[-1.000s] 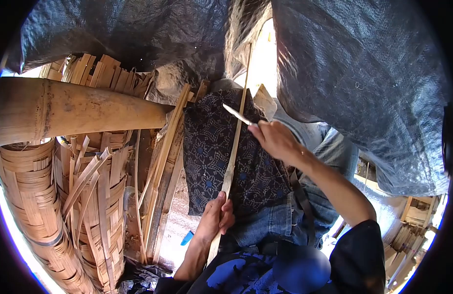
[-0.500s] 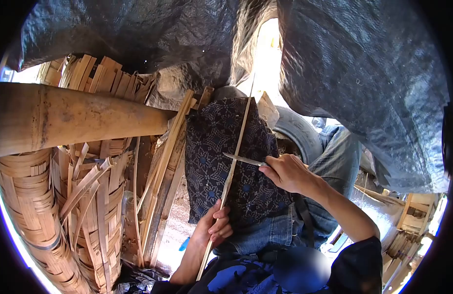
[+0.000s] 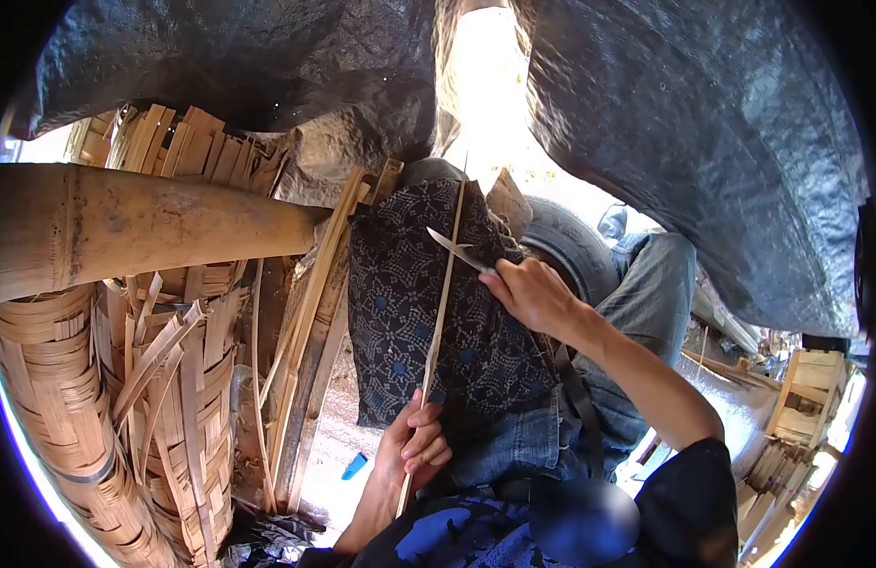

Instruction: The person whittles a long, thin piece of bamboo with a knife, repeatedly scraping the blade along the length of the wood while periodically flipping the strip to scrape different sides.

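Note:
My left hand (image 3: 417, 441) is closed around the lower part of a long, thin bamboo strip (image 3: 435, 346), which slants up and away from me. In my right hand (image 3: 536, 297) is a knife (image 3: 445, 241), its blade lying across the strip near the upper end. A small pale sliver appears to stick out beside the blade. Under both lies a dark patterned cloth (image 3: 386, 317), spread over my leg and jeans. The knife's handle is mostly hidden by my fingers.
A thick bamboo pole (image 3: 163, 220) juts in from the left, above woven bamboo baskets (image 3: 50, 379). Bamboo slats (image 3: 310, 312) lean beside the cloth. A tyre (image 3: 575, 248) lies beyond my knee. Dark plastic sheeting (image 3: 684, 123) hangs overhead.
My right hand and the knife have moved up along the strip, away from my left hand. The left hand keeps its grip. The whole view has shifted slightly.

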### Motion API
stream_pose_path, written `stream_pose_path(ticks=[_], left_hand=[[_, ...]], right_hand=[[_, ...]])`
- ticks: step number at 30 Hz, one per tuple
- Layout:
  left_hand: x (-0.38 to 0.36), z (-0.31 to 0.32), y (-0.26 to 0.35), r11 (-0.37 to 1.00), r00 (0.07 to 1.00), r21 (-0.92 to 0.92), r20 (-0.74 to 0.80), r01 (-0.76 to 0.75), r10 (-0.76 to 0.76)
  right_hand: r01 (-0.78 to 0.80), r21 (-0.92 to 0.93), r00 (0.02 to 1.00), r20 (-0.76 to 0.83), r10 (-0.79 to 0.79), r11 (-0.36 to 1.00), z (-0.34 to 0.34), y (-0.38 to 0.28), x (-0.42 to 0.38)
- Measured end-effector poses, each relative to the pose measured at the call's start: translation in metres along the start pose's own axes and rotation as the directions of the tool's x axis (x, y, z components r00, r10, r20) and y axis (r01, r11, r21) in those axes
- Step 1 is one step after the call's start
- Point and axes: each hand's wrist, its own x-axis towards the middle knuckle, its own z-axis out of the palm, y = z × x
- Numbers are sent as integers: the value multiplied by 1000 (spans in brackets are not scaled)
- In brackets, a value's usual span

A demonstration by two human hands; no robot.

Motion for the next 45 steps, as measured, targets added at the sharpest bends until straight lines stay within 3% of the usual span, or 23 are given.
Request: stream_pose_path(ticks=[1,2,6,8,9,10,11,12,13,14,16,17,19,20,22,23,29,34,36,37,39,43,45], left_hand=[[-1,-1,0,1000,1000,-8,-9,-14,14],[-2,-1,-1,999,1000,-17,-13,-29,29],[-17,2,-5,999,998,54,-58,2,1],[-23,5,-5,954,979,300,-200,15,47],[-24,11,-3,879,971,478,-214,8,107],[-21,14,-1,877,972,481,-205,-1,114],[-19,17,1,706,951,708,-225,10,212],[-17,19,2,484,924,874,-219,43,313],[-15,24,2,359,877,924,-276,130,393],[-11,21,3,361,877,924,-272,123,397],[0,10,6,50,860,997,-73,56,504],[4,9,6,-84,833,995,0,56,553],[7,2,6,-181,831,982,57,53,553],[9,0,6,-267,821,963,121,40,558],[9,3,7,-275,830,959,100,66,549],[9,4,6,-268,830,960,81,84,551],[12,11,6,-238,829,964,36,119,558],[11,13,6,-243,822,963,45,115,567],[7,18,9,95,867,988,-155,125,474],[7,21,12,97,862,987,-161,131,481],[11,25,19,490,953,869,-204,70,226],[25,14,24,629,988,778,-98,-1,123],[23,12,25,802,972,592,-221,72,76]], right_hand=[[175,-72,973,-140,-183,982,10,11,4],[171,-70,973,-146,-180,983,16,20,8],[-58,-120,992,103,70,991,-1,58,51],[-118,-157,991,36,125,981,6,104,74],[-132,-137,983,-144,112,982,-5,113,78],[-139,-115,944,-316,97,984,-22,100,82],[-369,56,882,-296,368,928,-41,88,78],[-376,86,844,-378,379,923,-47,85,72],[-415,146,835,-329,440,898,-56,77,63],[-457,204,822,-275,498,866,-62,71,53],[-312,101,879,-347,327,945,-53,72,28],[-237,153,904,-328,275,959,-52,68,15],[-84,239,927,-338,164,967,-54,53,-8],[-104,257,944,-280,176,961,-56,46,-19],[-202,380,960,-106,259,903,-61,27,-35],[-203,383,958,-112,263,901,-59,21,-41],[81,275,996,-46,-71,958,-36,4,-51],[137,244,982,94,-164,960,-20,1,-45],[144,278,981,88,-175,950,-22,-6,-39],[139,285,982,82,-169,948,-24,-10,-37],[127,277,983,94,-159,952,-23,-16,-33],[47,207,979,185,-86,977,-16,-20,-29],[80,223,987,122,-109,972,-8,-20,-29]])
